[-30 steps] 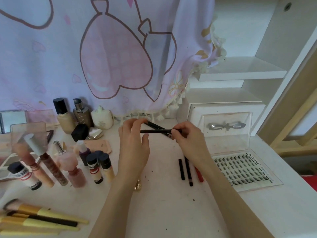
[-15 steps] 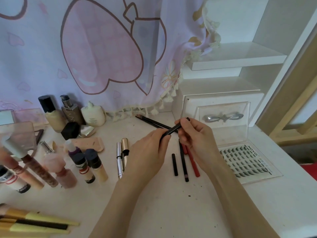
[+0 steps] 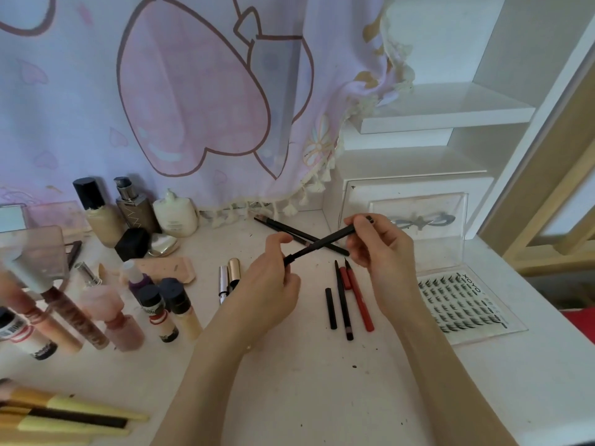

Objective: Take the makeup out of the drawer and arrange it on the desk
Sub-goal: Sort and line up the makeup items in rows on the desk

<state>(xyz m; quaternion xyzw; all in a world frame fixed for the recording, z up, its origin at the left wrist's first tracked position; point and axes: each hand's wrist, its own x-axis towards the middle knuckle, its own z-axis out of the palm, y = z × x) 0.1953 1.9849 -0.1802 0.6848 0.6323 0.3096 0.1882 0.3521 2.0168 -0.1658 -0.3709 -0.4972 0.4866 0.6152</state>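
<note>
Two hands meet over the middle of the white table [image 3: 322, 397] in the head view, sharing one thin black pencil [image 3: 322, 241] that slants up from lower left to upper right. The left hand [image 3: 270, 291] has its grip pinching the pencil's lower end between thumb and curled fingers, and the right hand [image 3: 383, 252] has its grip pinching the upper end with the fingertips. Behind that pencil, a pair of long dark pencils [image 3: 289, 229] lies on the table at the opposite slant, so the three look crossed from here. Just below the right hand, a short black stick [image 3: 331, 309], a longer black pencil [image 3: 344, 300] and a red pencil [image 3: 360, 300] lie side by side, near one another. Left of the left hand rest a silver tube [image 3: 222, 283] and a gold tube [image 3: 234, 268], touching. Further left stand small bottles [image 3: 167, 310] and, at the back by the patterned curtain [image 3: 193, 91], taller foundation bottles [image 3: 99, 210]. Yellow-handled brushes [image 3: 70, 413] lie at the lower left corner. A clear tray of false lashes [image 3: 460, 304] sits to the right, in front of a small white drawer [image 3: 415, 188] with a bow-shaped handle.
</note>
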